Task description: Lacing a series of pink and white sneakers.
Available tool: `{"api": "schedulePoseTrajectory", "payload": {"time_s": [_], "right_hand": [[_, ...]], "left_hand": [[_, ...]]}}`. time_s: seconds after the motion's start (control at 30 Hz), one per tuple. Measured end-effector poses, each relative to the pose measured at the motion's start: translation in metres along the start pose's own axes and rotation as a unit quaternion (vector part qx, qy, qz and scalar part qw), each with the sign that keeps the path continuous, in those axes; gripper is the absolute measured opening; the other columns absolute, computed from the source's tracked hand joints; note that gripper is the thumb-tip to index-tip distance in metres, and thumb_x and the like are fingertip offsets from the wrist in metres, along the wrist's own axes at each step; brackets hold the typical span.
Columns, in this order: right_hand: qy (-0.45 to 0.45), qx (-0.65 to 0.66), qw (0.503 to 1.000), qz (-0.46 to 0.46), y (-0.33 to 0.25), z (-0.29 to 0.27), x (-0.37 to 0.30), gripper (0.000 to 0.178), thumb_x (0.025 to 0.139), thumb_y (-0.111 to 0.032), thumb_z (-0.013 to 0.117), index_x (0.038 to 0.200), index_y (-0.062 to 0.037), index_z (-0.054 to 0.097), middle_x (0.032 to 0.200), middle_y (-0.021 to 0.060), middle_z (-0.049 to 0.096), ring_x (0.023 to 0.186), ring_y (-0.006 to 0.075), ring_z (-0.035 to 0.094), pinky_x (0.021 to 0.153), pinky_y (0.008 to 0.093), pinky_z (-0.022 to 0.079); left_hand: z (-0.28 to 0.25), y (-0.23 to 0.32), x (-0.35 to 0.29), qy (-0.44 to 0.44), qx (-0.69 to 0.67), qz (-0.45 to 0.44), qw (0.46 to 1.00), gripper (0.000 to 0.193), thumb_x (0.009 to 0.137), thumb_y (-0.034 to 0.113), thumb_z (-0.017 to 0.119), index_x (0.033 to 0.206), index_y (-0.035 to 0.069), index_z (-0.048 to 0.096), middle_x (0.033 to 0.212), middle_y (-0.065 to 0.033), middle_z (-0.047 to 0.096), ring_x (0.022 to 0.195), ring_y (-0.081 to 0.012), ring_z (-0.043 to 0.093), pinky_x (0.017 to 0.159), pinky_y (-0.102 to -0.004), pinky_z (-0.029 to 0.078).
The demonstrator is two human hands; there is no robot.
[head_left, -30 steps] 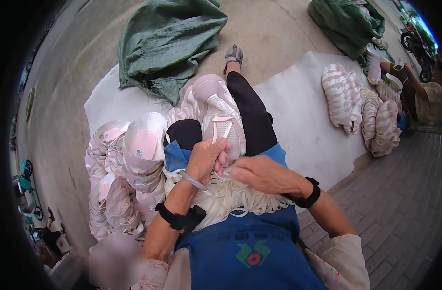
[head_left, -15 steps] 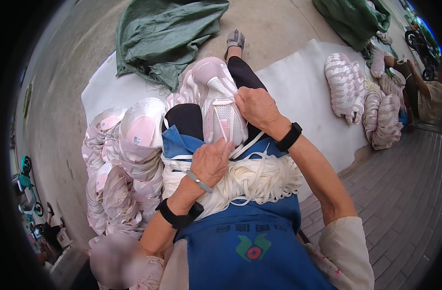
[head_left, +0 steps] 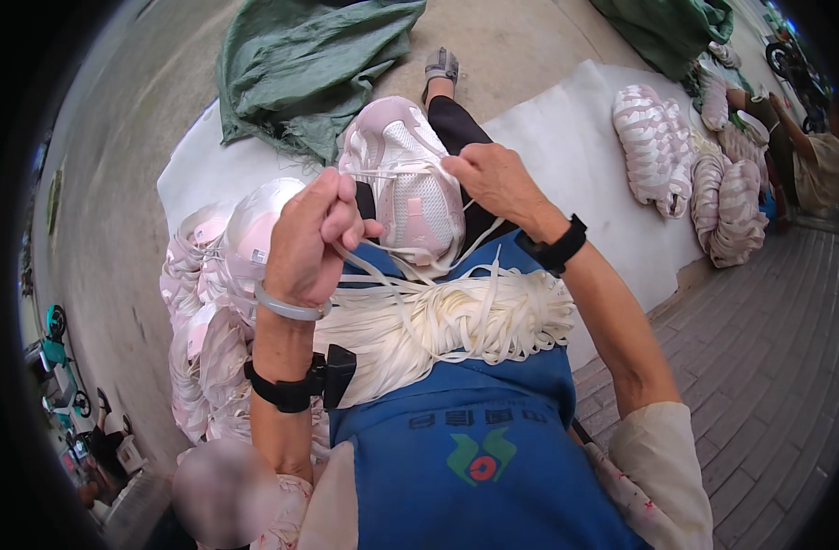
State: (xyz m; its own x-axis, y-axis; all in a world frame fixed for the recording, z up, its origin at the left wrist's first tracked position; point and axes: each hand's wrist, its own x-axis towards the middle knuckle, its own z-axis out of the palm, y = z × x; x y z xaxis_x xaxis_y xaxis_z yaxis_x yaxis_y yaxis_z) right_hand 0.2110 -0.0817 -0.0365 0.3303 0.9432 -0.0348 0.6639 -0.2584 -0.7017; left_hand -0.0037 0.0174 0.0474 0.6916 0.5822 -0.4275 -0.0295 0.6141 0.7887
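Note:
A pink and white shoe upper (head_left: 416, 209) lies over my lap, with mesh panels and a pale lace (head_left: 387, 173) running across it. My left hand (head_left: 311, 236) is raised left of the upper, its fingers closed on the lace, which stretches taut toward the shoe. At the upper's right edge, my right hand (head_left: 498, 185) is closed in a pinch, with a lace strand by its fingertips. A thick bundle of cream shoelaces (head_left: 493, 321) rests across my blue apron (head_left: 456, 440), just below the upper. Loose lace ends trail from the shoe over the bundle.
Stacked pink and white uppers (head_left: 204, 367) stand at my left. A green sack (head_left: 309, 69) lies ahead on a white sheet (head_left: 557, 137). Further uppers (head_left: 653, 156) are piled at the right, near another person (head_left: 818, 188) and a second green sack (head_left: 662, 32).
My left hand has moved up and left from the bottom of the upper, drawing the lace out sideways. My right hand stays beside the upper, slightly higher.

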Motion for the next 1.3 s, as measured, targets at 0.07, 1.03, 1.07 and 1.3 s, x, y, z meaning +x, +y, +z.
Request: {"api": "schedulePoseTrajectory", "payload": {"time_s": [0.07, 1.03, 1.07, 1.3], "right_hand": [[0.011, 0.154, 0.982, 0.113, -0.010, -0.029, -0.020, 0.038, 0.090, -0.032, 0.055, 0.072, -0.0001, 0.062, 0.061, 0.0114, 0.058, 0.050, 0.0270, 0.053, 0.048, 0.0367, 0.043], [0.065, 0.167, 0.982, 0.052, -0.073, -0.022, -0.090, 0.016, 0.090, -0.012, 0.058, 0.096, 0.0019, 0.063, 0.080, 0.0125, 0.063, 0.071, 0.0187, 0.060, 0.067, 0.0304, 0.049], [0.054, 0.157, 0.986, 0.027, -0.077, -0.023, -0.088, 0.016, 0.090, -0.012, 0.058, 0.096, 0.0018, 0.063, 0.079, 0.0127, 0.063, 0.071, 0.0180, 0.060, 0.067, 0.0304, 0.049], [0.041, 0.238, 0.970, 0.021, -0.092, -0.033, -0.076, 0.017, 0.090, -0.011, 0.058, 0.098, 0.0027, 0.063, 0.081, 0.0135, 0.064, 0.070, 0.0178, 0.061, 0.063, 0.0297, 0.049]], "left_hand": [[-0.006, 0.011, -0.005, -0.042, -0.104, -0.001, 0.994, 0.023, 0.104, 0.023, 0.040, 0.092, 0.007, 0.051, 0.053, 0.0079, 0.033, 0.051, -0.0075, 0.040, 0.075, -0.0296, 0.049], [0.033, 0.069, -0.063, -0.071, -0.037, 0.221, 0.972, 0.027, 0.104, 0.025, 0.039, 0.101, 0.004, 0.056, 0.065, -0.0001, 0.051, 0.069, -0.0142, 0.059, 0.080, -0.0375, 0.057], [0.037, 0.069, -0.064, -0.059, -0.003, 0.230, 0.971, 0.028, 0.104, 0.026, 0.039, 0.100, 0.004, 0.057, 0.063, -0.0001, 0.050, 0.066, -0.0142, 0.059, 0.078, -0.0374, 0.058], [0.027, 0.063, -0.064, -0.154, -0.061, 0.222, 0.961, 0.043, 0.104, 0.033, 0.039, 0.097, -0.004, 0.060, 0.058, -0.0057, 0.055, 0.057, -0.0176, 0.062, 0.064, -0.0369, 0.059]]}}
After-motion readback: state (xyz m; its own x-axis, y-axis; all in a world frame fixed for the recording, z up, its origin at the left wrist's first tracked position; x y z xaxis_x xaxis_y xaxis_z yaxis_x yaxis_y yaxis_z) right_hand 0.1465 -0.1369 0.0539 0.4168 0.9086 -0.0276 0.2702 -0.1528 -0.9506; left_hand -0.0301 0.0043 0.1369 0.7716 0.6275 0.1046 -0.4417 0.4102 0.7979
